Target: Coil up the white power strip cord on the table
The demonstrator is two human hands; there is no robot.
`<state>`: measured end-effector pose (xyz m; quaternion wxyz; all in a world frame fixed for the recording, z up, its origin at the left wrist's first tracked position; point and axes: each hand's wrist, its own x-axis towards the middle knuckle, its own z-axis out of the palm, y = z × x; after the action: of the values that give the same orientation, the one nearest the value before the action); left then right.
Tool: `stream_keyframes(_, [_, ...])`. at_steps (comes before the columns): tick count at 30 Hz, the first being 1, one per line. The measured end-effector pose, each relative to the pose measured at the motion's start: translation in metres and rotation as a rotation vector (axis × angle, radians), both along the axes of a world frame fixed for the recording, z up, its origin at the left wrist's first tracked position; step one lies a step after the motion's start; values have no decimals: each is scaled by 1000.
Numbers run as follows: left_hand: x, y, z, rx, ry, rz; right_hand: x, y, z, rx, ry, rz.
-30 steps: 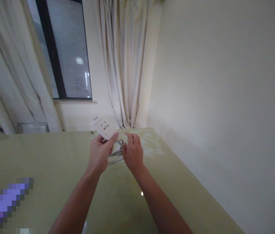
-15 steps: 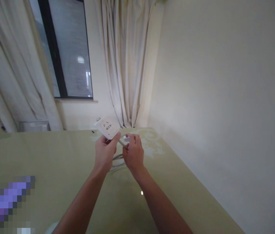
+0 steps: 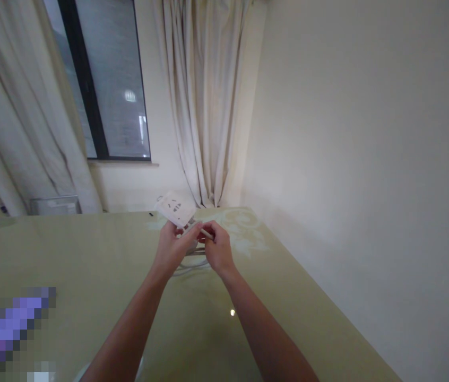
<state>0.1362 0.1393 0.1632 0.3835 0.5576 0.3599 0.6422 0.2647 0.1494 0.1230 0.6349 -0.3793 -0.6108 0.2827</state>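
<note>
A white power strip (image 3: 175, 208) with socket slots on its face is tilted up above the table. My left hand (image 3: 172, 246) is closed around its near end, the thumb lying along the cord there. My right hand (image 3: 218, 248) pinches a stretch of the pale cord (image 3: 207, 233) just to the right of the strip. Loops of the same cord (image 3: 196, 252) hang between and below both hands. Part of the strip's underside and some cord are hidden behind my fingers.
The hands are over a greenish glossy table (image 3: 280, 297) with a faint floral pattern. A small dark bit (image 3: 151, 214) lies near its far edge. A pixelated purple object (image 3: 17, 323) is at the lower left. Curtains (image 3: 208, 106) and a white wall (image 3: 360, 159) stand beyond.
The white piece near my right fingers no longer shows there. My left thumb has shifted onto the cord, and my right hand has moved slightly left, closing on the cord.
</note>
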Motion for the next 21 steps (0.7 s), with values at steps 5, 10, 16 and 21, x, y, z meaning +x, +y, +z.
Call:
stream_keyframes(5, [-5, -4, 6, -29, 17, -35, -3, 3, 2, 25, 105, -5])
stream_keyframes(10, [-8, -9, 10, -101, 39, -62, -3, 4, 2, 39, 163, 33])
stream_keyframes(16, [-12, -12, 10, -198, 5, -127, -3, -3, 3, 82, 3, -79])
stream_keyframes(21, [-17, -9, 5, -307, 15, -231, -3, -6, -1, 125, -21, -154])
